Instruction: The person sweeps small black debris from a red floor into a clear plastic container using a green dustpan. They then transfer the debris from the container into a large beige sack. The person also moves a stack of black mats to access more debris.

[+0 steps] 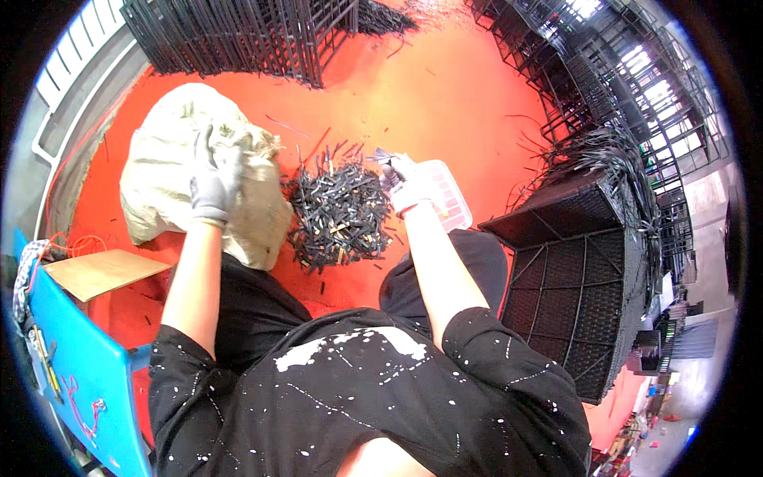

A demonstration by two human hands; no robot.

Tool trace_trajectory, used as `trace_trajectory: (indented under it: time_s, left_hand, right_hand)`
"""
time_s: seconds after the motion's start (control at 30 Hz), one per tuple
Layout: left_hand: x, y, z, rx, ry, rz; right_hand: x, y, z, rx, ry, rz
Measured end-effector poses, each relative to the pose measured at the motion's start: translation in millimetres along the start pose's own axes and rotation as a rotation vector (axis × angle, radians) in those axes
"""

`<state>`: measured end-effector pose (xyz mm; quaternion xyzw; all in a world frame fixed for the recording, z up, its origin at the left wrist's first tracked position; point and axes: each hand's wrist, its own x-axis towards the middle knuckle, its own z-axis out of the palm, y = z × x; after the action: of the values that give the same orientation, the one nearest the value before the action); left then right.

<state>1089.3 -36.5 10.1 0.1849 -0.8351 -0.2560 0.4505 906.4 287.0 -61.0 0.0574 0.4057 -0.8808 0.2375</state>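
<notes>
My left hand (pixel 213 181), in a grey glove, is over the front of a bulging cream woven sack (pixel 171 151). Its fingers are apart and point away from me; I cannot tell how firmly it touches the cloth. My right hand (pixel 407 184), gloved too, is closed on a small bunch of black strips (pixel 381 157). A heap of short black offcuts (pixel 338 211), with some tan pieces among them, lies on the floor between the hands. Beside the right wrist is a translucent white plastic basket (pixel 451 191), partly hidden by the hand.
Black woven furniture (pixel 568 294) stands close on the right, loose strips (pixel 616 159) hanging from it. Black metal frames (pixel 238 36) stand at the far left on the red floor (pixel 445 87). Near left are a blue plastic surface (pixel 87 358) with tools and a wooden board (pixel 103 272).
</notes>
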Motion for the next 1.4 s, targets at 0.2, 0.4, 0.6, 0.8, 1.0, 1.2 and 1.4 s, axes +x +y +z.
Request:
trace_trajectory:
  time_s: [0.2,0.4,0.6,0.8,1.0,1.2,1.4]
  left_hand:
    - [-45.3,156.0,-11.2,-0.616,-0.414,-0.212]
    - [-59.4,193.5,23.9,-1.033,-0.734,-0.494]
    - [-65.6,199.0,49.8,-0.942,-0.696,-0.497]
    - [-71.3,155.3,96.2,-0.055,-0.669,-0.028]
    - [-64.4,190.9,66.0,-0.830,-0.773,-0.353]
    - [-102.6,183.9,55.3,-0.917,-0.911,-0.351]
    - [-36.8,143.9,-100.7,-0.940,-0.482,-0.593]
  right_hand:
    - [-91.4,-54.6,67.7,-0.186,-0.182,-0.123]
    - [-128.4,-54.9,75.4,-0.258,-0.213,-0.121]
    - [-120.3,-72.8,33.9,-0.248,-0.130,-0.130]
    - [-107.5,-84.7,14.6,-0.226,-0.120,-0.208]
    - [-95.3,-67.1,18.3,-0.274,-0.233,-0.192]
    - [-110.9,-47.3,17.6,-0.472,-0.482,-0.153]
    - [-99.9,-32.7,8.7,-0.439,-0.191,-0.135]
